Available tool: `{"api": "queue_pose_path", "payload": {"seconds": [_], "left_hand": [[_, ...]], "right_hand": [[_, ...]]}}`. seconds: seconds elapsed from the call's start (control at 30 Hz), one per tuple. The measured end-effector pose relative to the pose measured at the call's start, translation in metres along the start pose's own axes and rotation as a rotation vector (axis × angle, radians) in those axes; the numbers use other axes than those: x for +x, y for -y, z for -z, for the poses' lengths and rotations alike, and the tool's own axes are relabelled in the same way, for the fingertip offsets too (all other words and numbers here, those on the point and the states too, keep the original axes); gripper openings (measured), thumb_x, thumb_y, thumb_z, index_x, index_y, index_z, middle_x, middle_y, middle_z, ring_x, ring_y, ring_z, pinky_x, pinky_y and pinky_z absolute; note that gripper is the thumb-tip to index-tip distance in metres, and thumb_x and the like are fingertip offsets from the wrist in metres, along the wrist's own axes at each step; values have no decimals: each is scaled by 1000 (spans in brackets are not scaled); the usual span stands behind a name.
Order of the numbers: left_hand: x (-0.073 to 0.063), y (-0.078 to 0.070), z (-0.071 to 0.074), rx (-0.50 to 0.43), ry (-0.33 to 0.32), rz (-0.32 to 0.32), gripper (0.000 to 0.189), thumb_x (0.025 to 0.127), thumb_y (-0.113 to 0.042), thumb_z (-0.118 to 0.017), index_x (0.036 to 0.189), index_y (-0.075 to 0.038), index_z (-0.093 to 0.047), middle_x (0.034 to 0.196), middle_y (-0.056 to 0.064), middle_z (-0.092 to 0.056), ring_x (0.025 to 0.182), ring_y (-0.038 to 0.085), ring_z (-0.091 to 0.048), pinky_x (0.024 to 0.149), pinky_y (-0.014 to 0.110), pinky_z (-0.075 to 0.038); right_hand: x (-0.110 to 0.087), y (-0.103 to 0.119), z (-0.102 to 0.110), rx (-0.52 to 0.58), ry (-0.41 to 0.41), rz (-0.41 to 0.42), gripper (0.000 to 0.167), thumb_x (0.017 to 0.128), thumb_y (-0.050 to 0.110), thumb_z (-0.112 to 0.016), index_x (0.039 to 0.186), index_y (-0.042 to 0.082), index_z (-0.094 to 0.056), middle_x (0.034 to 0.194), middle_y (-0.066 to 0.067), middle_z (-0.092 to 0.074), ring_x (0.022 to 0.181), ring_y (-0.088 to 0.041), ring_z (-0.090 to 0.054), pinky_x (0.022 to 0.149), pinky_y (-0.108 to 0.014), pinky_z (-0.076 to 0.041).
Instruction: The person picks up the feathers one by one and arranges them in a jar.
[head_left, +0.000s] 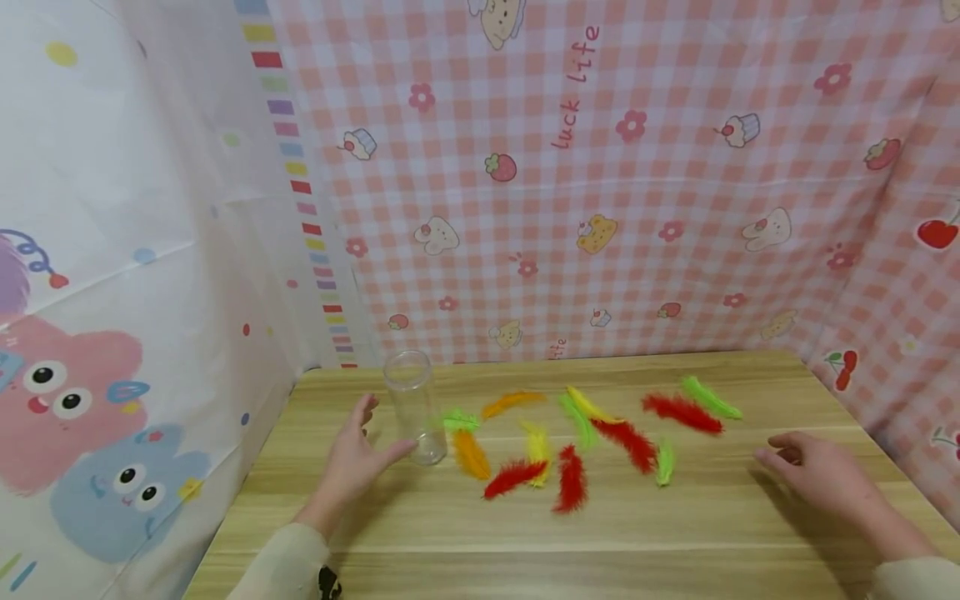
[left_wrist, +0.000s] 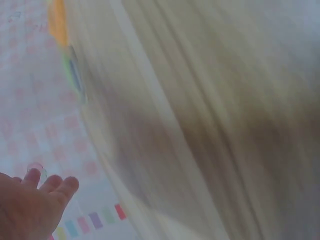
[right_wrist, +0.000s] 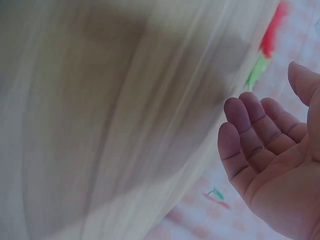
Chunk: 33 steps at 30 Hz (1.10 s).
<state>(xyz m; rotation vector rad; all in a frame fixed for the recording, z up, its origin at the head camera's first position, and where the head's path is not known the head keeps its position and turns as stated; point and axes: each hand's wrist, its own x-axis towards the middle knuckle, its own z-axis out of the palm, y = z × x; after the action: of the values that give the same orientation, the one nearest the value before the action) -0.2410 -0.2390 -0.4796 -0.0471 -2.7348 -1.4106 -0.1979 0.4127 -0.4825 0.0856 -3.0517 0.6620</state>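
Seemingly, all work is left: feathers (head_left: 572, 481) lie around three o'clock from the empty jar (head_left: 417, 404); my left hand (head_left: 354, 458), at its eight o'clock, and right hand (head_left: 825, 477) relax, gripping nothing.

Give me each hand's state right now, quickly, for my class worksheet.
Left hand: open, beside the clear container, not gripping it.
Right hand: open, holding nothing.

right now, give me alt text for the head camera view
A bare left hand is beside an upright, clear cylindrical jar; red, orange, yellow and green fluffy feathers lie across a light wood-grain table. A bare right hand hovers at right.
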Motion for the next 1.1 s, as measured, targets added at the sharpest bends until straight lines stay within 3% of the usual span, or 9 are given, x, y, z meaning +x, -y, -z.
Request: {"api": "queue_pose_path", "payload": {"seconds": [0.17, 0.43, 0.63, 0.83, 1.1], "left_hand": [[5, -11, -16, -40, -47, -36, 114, 86, -43, -91, 169, -7, -21, 172, 19, -35, 159, 42, -35, 127, 60, -34], [14, -27, -29, -134, -140, -31, 111, 85, -40, -92, 167, -9, -24, 169, 19, -39, 156, 41, -40, 128, 58, -34], [19, -41, -38, -197, -204, -30, 98, 83, -39, -94, 159, -13, -38, 161, 16, -49, 150, 42, -46, 124, 62, -37], [20, -49, -41, -197, -255, -66, 80, 85, -38, -93, 148, -12, -50, 151, 10, -61, 145, 38, -54, 123, 61, -39], [19, -53, -40, -168, -248, -29, 80, 87, -41, -90, 149, -10, -51, 148, 18, -64, 137, 39, -60, 119, 58, -46]], "right_hand": [[2, 19, -4, 11, 13, 5, 59, 109, 44, -61, 131, -11, -65, 109, -20, -78, 98, -37, -75, 82, -57, -59], [7, 58, -6, 27, 37, 29, 60, 107, 47, -63, 133, -7, -67, 109, -13, -79, 95, -29, -75, 81, -53, -60], [11, 91, -9, 30, 68, 71, 60, 105, 49, -65, 132, -4, -68, 107, -6, -78, 91, -19, -72, 75, -41, -59], [13, 123, -12, 51, 82, 142, 58, 103, 48, -70, 132, -2, -69, 104, -1, -76, 86, -11, -66, 68, -30, -54], [19, 162, -19, 51, 111, 207, 52, 98, 41, -78, 134, 4, -70, 106, 1, -76, 84, -7, -64, 69, -28, -55]]}}
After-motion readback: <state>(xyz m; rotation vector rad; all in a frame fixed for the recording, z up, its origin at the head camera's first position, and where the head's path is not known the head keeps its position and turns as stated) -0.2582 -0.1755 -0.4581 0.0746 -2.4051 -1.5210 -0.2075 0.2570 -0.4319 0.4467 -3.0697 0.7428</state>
